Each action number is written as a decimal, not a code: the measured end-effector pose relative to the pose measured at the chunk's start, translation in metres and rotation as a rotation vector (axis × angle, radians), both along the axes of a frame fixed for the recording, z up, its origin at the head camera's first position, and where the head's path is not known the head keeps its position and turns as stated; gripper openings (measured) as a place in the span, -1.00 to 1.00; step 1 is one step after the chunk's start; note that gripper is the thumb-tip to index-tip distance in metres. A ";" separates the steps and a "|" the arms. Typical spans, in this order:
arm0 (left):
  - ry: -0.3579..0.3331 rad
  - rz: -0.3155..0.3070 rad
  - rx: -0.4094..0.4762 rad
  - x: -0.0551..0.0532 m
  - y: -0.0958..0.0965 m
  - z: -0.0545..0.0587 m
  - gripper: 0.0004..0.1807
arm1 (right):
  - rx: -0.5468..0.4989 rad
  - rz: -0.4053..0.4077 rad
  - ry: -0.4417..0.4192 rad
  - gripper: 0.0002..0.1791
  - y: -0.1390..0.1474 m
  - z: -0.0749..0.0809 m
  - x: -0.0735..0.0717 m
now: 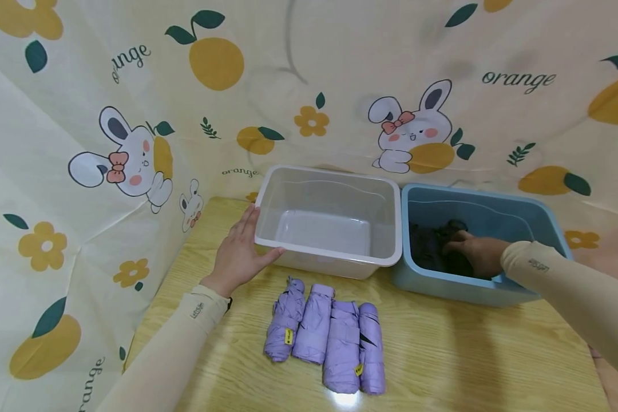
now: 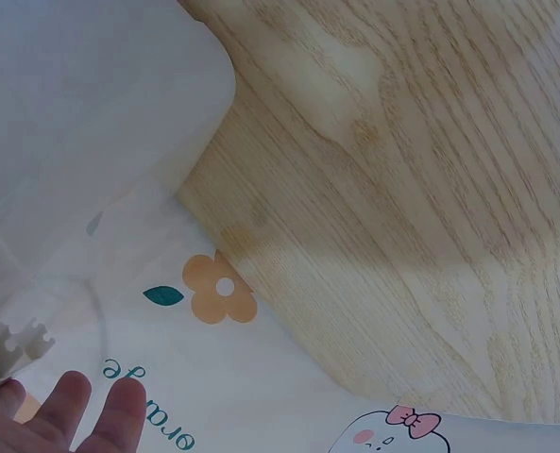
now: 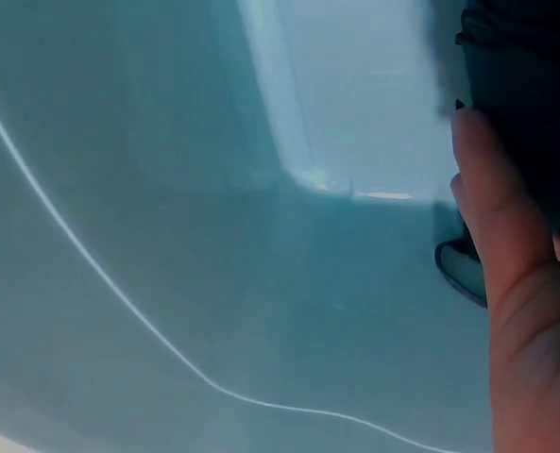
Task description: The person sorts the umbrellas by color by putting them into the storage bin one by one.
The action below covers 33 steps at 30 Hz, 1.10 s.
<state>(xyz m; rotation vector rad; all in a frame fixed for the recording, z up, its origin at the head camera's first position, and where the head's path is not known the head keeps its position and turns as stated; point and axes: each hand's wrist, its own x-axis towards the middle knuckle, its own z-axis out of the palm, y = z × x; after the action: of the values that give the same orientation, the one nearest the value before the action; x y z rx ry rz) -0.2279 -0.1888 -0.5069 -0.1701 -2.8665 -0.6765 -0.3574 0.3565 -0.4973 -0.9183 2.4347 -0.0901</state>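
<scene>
The left hand, fingers straight, touches the white bin, mid-frame. The right hand touches dark things in the blue bin, middle right — gripping or not, I can't tell.

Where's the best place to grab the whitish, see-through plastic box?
Probably the rim at its left short end, coming from the left. The whitish, translucent plastic box has a lip there to hook fingers under, and the left hand is right there. Its right end sits close beside the blue rectangular plastic box, leaving little room.
</scene>
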 end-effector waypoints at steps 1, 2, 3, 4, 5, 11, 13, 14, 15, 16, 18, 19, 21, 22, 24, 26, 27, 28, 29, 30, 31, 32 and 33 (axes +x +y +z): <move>0.000 0.000 -0.003 0.000 0.000 0.000 0.21 | -0.005 0.003 -0.006 -0.22 0.000 0.000 0.000; 0.002 -0.001 -0.005 0.000 0.000 -0.001 0.21 | -0.008 0.001 -0.014 -0.22 0.000 0.000 0.001; 0.003 0.001 -0.008 0.000 0.000 -0.001 0.21 | -0.013 0.005 -0.017 -0.24 0.000 0.000 0.001; 0.006 0.000 -0.011 0.000 0.000 -0.001 0.21 | -0.015 0.000 -0.028 -0.23 -0.001 0.000 0.001; 0.009 0.000 -0.012 0.000 0.000 -0.001 0.21 | -0.015 -0.002 -0.040 -0.23 -0.001 0.000 0.000; 0.008 -0.004 -0.012 -0.001 0.000 -0.001 0.20 | -0.001 -0.040 -0.100 -0.16 0.001 0.001 -0.004; 0.003 -0.002 -0.014 -0.001 0.001 -0.001 0.20 | -0.009 -0.055 -0.120 -0.14 0.001 0.003 -0.005; 0.003 -0.002 -0.014 -0.001 0.001 -0.001 0.20 | -0.014 -0.067 -0.133 -0.14 0.000 0.005 -0.005; 0.002 0.000 -0.015 -0.001 0.001 0.000 0.21 | -0.016 -0.074 -0.146 -0.14 0.000 0.007 -0.006; 0.001 0.002 -0.015 -0.001 0.001 0.000 0.21 | -0.015 -0.074 -0.154 -0.15 -0.001 0.009 -0.006; -0.003 0.004 -0.012 -0.001 0.000 0.000 0.21 | -0.010 -0.079 -0.179 -0.17 -0.003 0.012 -0.006; -0.005 0.003 -0.012 -0.001 0.001 0.001 0.21 | -0.004 -0.087 -0.190 -0.18 -0.003 0.015 -0.005; -0.003 -0.001 -0.013 -0.001 0.002 0.002 0.21 | 0.002 -0.102 -0.208 -0.18 -0.003 0.020 -0.003; -0.001 -0.003 -0.016 -0.001 0.002 0.002 0.21 | 0.004 -0.115 -0.217 -0.18 -0.003 0.021 -0.003; 0.005 -0.008 -0.014 -0.001 0.003 0.002 0.21 | 0.014 -0.144 -0.224 -0.15 -0.003 0.024 -0.002; 0.008 -0.009 -0.011 -0.001 0.003 0.002 0.21 | 0.014 -0.178 -0.238 -0.10 -0.002 0.027 -0.002; 0.007 -0.009 -0.008 -0.001 0.003 0.002 0.21 | 0.015 -0.188 -0.231 -0.06 -0.001 0.029 -0.002; 0.004 -0.008 -0.005 -0.001 0.003 0.002 0.21 | 0.016 -0.201 -0.220 -0.03 -0.001 0.031 -0.002; 0.000 -0.007 -0.002 -0.001 0.003 0.002 0.22 | 0.014 -0.212 -0.203 0.00 -0.001 0.034 -0.002; -0.005 -0.004 -0.002 -0.001 0.003 0.002 0.22 | 0.010 -0.215 -0.177 0.00 -0.001 0.039 -0.001; -0.008 -0.003 0.002 -0.001 0.003 0.002 0.22 | 0.004 -0.212 -0.148 0.00 -0.001 0.044 -0.001; -0.013 -0.002 0.002 0.000 0.003 0.002 0.22 | -0.001 -0.206 -0.105 0.01 -0.002 0.050 0.000; -0.015 0.001 0.000 0.000 0.003 0.002 0.22 | -0.007 -0.194 -0.060 0.00 -0.002 0.056 0.001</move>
<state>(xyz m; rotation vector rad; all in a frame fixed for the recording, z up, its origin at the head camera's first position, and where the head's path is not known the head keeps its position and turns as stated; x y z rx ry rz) -0.2283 -0.1859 -0.5048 -0.1648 -2.8804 -0.6812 -0.3564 0.3540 -0.4413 -0.6704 2.4627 -0.1933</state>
